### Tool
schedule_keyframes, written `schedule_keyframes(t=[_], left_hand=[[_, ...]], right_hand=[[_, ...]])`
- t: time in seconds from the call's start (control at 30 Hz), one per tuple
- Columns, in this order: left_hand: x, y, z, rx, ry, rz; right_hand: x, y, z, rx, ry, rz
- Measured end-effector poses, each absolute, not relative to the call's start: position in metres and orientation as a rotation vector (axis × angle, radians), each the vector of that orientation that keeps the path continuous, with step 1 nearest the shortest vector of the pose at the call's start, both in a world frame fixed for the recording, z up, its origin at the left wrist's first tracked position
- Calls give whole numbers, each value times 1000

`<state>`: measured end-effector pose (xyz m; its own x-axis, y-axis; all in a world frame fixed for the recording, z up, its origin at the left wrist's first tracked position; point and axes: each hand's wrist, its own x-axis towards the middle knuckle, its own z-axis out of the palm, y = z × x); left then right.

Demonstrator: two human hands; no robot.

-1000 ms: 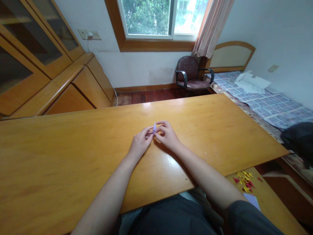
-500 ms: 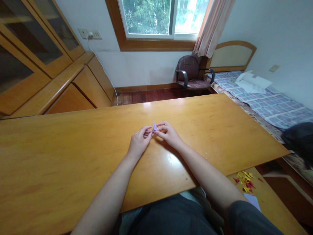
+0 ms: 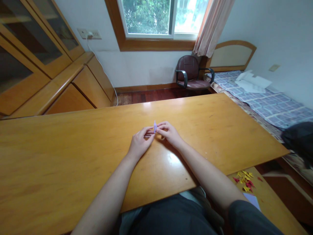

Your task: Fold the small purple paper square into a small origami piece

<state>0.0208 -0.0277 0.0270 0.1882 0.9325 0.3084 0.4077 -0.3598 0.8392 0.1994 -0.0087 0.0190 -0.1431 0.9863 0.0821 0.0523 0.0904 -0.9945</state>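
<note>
Between my fingertips, a little above the wooden table (image 3: 73,156), is a small folded piece of purple paper (image 3: 155,126) with a pointed tip facing up. My left hand (image 3: 141,140) pinches its left lower side between thumb and fingers. On the other side my right hand (image 3: 169,133) pinches it with thumb and forefinger. Fingers cover part of the paper, so its full folded shape cannot be made out.
Several yellow and red folded paper pieces (image 3: 245,180) lie on a lower surface at the right, near a stack of purple paper (image 3: 251,199). Beyond the table stand a brown armchair (image 3: 189,71), a bed (image 3: 269,104) and a wooden cabinet (image 3: 70,98).
The purple paper has turned and now looks narrower, its folds pressed closer together. My left thumb has shifted slightly to the right; both hands stay at nearly the same place.
</note>
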Motion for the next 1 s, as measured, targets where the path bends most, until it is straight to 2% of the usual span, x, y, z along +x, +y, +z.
schedule_keyframes(t=[1.0], left_hand=[[22,-27,27,1954,1345,1289]], right_hand=[[188,-15,22,-999,-1326,1275]])
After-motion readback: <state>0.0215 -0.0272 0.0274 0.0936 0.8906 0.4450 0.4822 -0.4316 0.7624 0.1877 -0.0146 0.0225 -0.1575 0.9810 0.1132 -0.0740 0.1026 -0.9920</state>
